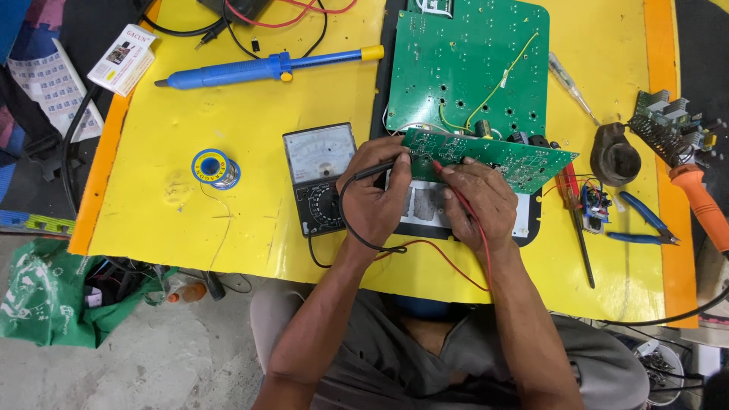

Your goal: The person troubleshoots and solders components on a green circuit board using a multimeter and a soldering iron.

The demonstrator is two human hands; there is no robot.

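Observation:
My left hand (pixel 373 193) grips a black test probe (pixel 377 170) whose tip touches the near edge of a small green circuit board (pixel 507 158) standing tilted on its side. My right hand (pixel 480 199) grips a red test probe (pixel 440 168), its tip on the same board edge. Black and red leads run back from the probes under my wrists. An analog multimeter (pixel 319 176) lies just left of my left hand. A larger green circuit board (pixel 471 64) lies flat behind the small one on a black housing (pixel 535 228).
On the yellow table (pixel 228 235) lie a blue desoldering pump (pixel 266 68), a solder spool (pixel 216 168), a small white box (pixel 121 59), a screwdriver (pixel 571 87), blue-handled pliers (pixel 645 224), a dark round part (pixel 615 156), another component board (pixel 672 125) and an orange handle (pixel 702 201). A green bag (pixel 45 292) sits on the floor.

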